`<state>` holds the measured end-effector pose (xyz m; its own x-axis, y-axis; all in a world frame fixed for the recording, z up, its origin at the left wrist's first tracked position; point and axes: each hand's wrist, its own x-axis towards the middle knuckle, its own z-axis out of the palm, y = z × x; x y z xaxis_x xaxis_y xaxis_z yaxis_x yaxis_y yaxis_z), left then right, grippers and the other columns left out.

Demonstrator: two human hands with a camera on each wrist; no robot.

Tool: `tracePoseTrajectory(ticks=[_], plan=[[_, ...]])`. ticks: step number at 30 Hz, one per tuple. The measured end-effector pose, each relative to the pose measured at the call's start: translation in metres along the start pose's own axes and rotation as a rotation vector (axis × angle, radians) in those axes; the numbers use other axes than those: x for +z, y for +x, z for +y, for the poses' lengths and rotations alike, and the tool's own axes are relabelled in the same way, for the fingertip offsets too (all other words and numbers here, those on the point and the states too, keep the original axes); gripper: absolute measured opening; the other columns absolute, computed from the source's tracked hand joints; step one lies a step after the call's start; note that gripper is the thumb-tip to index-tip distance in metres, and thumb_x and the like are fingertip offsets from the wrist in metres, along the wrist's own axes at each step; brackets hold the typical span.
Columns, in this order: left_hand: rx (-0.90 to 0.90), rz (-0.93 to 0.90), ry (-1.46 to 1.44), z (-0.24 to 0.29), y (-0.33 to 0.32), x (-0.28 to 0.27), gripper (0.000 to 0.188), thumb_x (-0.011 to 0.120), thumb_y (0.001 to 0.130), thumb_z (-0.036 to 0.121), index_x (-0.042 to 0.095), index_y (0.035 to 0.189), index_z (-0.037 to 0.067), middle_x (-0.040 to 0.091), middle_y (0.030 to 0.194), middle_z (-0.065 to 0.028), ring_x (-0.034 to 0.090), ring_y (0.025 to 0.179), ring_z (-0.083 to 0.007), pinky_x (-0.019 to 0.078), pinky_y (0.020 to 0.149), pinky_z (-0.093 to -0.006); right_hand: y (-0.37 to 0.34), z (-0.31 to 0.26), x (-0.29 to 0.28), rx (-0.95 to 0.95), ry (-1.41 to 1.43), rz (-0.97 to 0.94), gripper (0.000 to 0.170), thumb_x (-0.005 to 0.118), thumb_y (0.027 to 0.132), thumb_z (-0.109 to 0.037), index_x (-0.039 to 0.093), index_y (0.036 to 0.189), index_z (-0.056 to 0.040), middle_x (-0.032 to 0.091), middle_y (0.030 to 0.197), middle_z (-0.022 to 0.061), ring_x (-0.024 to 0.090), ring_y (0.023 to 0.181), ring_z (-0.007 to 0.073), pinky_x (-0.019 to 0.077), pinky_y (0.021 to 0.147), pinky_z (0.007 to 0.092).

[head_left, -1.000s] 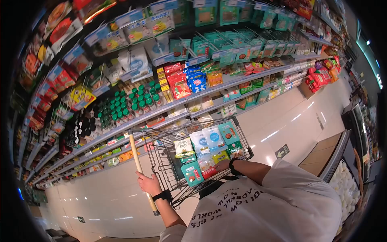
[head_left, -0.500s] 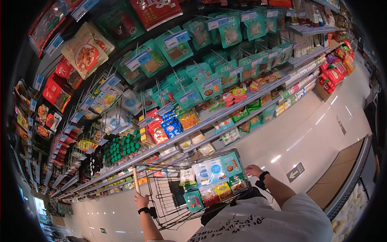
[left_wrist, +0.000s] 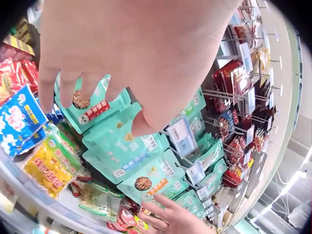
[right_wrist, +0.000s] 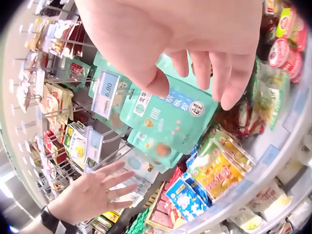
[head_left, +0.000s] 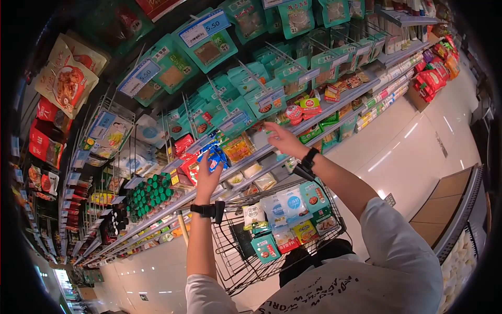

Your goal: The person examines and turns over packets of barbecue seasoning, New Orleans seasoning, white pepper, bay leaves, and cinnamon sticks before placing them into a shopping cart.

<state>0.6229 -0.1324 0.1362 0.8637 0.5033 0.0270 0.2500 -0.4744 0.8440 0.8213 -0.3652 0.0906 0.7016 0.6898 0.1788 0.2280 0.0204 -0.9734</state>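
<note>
My left hand (head_left: pixel 209 175) is raised at the shelf before the blue packets (head_left: pixel 213 155), fingers apart. In the left wrist view that hand (left_wrist: pixel 126 63) spans the top, its fingers over teal pouches (left_wrist: pixel 122 146); whether they touch is unclear. The right hand (head_left: pixel 286 140) reaches in beside the hanging teal pouches (head_left: pixel 264 99), fingers spread. In the right wrist view its fingers (right_wrist: pixel 219 73) hang loosely bent before a teal pouch (right_wrist: pixel 168 114), contact unclear. Neither hand visibly holds anything. A wire cart (head_left: pixel 230 261) stands below, with several packets (head_left: pixel 295 204) inside.
Price tags (head_left: pixel 204 27) and metal hooks stick out from the rack above the hands. The shelf edge (head_left: pixel 334 110) runs diagonally below them. Green-capped bottles (head_left: pixel 149 196) stand left; a bin with cardboard (head_left: pixel 439 209) is at the right.
My left hand has left the cart handle and risen to the shelf. The right hand has moved from beside the cart up to the teal pouches. The view is closer to the rack.
</note>
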Motion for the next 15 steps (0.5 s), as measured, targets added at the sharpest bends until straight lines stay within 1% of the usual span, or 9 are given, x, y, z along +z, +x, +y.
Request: tracePoseTrajectory(ticks=[1, 3, 5, 8, 9, 11, 13, 14, 15], plan=[[0.003, -0.009, -0.033, 0.006, 0.021, 0.005, 0.068, 0.064, 0.083, 0.022, 0.032, 0.14, 0.002, 0.033, 0.143, -0.0196, 0.035, 0.131, -0.0327, 0.0344, 0.102, -0.0396, 0.022, 0.0, 0.007, -0.017, -0.038, 0.067, 0.057, 0.06, 0.083, -0.018, 0.038, 0.134, -0.0054, 0.057, 0.119, 0.015, 0.059, 0.099, 0.0222, 0.0467, 0.083, 0.0321], [0.184, 0.008, 0.14, 0.011, 0.059, 0.02, 0.064, 0.068, 0.079, 0.025, 0.043, 0.133, 0.001, 0.035, 0.142, -0.0205, 0.031, 0.133, -0.0357, 0.0317, 0.104, -0.0407, 0.062, 0.001, 0.012, -0.022, -0.12, 0.125, 0.059, 0.06, 0.082, -0.019, 0.037, 0.134, -0.0047, 0.055, 0.12, 0.0161, 0.058, 0.101, 0.0234, 0.0466, 0.084, 0.0325], [0.275, 0.211, 0.258, 0.005, 0.084, 0.036, 0.058, 0.072, 0.075, 0.026, 0.052, 0.123, 0.0, 0.04, 0.137, -0.0219, 0.03, 0.133, -0.037, 0.0291, 0.105, -0.0407, 0.09, 0.003, 0.015, 0.106, -0.096, -0.026, 0.062, 0.062, 0.081, -0.021, 0.036, 0.135, -0.0055, 0.051, 0.126, 0.0178, 0.057, 0.105, 0.0267, 0.0464, 0.086, 0.0334], [0.406, 0.241, 0.181, -0.014, 0.128, 0.043, 0.052, 0.073, 0.072, 0.025, 0.057, 0.116, 0.001, 0.045, 0.132, -0.0232, 0.035, 0.13, -0.0372, 0.0323, 0.103, -0.0406, 0.12, 0.023, 0.02, 0.157, -0.195, -0.05, 0.058, 0.063, 0.08, -0.02, 0.042, 0.131, -0.0058, 0.045, 0.132, 0.0192, 0.051, 0.114, 0.0293, 0.0446, 0.089, 0.0357], [0.473, 0.286, 0.221, -0.022, 0.143, 0.045, 0.046, 0.074, 0.072, 0.026, 0.061, 0.109, 0.001, 0.045, 0.131, -0.0231, 0.041, 0.123, -0.0366, 0.0376, 0.097, -0.0389, 0.134, 0.035, 0.018, 0.164, -0.198, -0.06, 0.058, 0.063, 0.08, -0.02, 0.042, 0.131, -0.0058, 0.045, 0.132, 0.0192, 0.051, 0.114, 0.0293, 0.0446, 0.089, 0.0357], [0.534, 0.321, 0.259, -0.029, 0.155, 0.048, 0.041, 0.074, 0.073, 0.027, 0.064, 0.102, 0.0, 0.045, 0.13, -0.0229, 0.048, 0.116, -0.036, 0.0428, 0.091, -0.0372, 0.152, 0.068, 0.011, -0.265, -0.391, -0.073, 0.05, 0.065, 0.08, -0.022, 0.05, 0.125, -0.0056, 0.042, 0.134, 0.0199, 0.043, 0.122, 0.0304, 0.0408, 0.095, 0.0369], [0.642, 0.274, 0.2, -0.024, 0.153, 0.046, 0.034, 0.073, 0.074, 0.024, 0.065, 0.096, -0.001, 0.056, 0.115, -0.0197, 0.055, 0.102, -0.0355, 0.0461, 0.081, -0.037, 0.147, 0.073, 0.014, -0.251, -0.326, -0.056, 0.043, 0.065, 0.08, -0.022, 0.056, 0.119, -0.0061, 0.043, 0.133, 0.0194, 0.037, 0.127, 0.0304, 0.0363, 0.099, 0.0369], [0.501, 0.125, 0.046, -0.026, 0.159, 0.041, 0.028, 0.072, 0.077, 0.02, 0.066, 0.094, -0.001, 0.064, 0.096, -0.015, 0.06, 0.084, -0.027, 0.0465, 0.073, -0.034, 0.147, 0.075, 0.013, -0.209, -0.321, -0.06, 0.042, 0.065, 0.081, -0.023, 0.056, 0.119, -0.0076, 0.042, 0.133, 0.018, 0.037, 0.127, 0.03, 0.0361, 0.1, 0.0371], [0.509, 0.11, 0.046, -0.023, 0.158, 0.042, 0.028, 0.072, 0.077, 0.02, 0.066, 0.094, -0.001, 0.064, 0.096, -0.015, 0.06, 0.084, -0.027, 0.0465, 0.073, -0.034, 0.147, 0.073, 0.011, -0.17, -0.317, -0.058, 0.041, 0.065, 0.081, -0.023, 0.056, 0.119, -0.0092, 0.042, 0.133, 0.0166, 0.036, 0.127, 0.0295, 0.0359, 0.1, 0.0374]])
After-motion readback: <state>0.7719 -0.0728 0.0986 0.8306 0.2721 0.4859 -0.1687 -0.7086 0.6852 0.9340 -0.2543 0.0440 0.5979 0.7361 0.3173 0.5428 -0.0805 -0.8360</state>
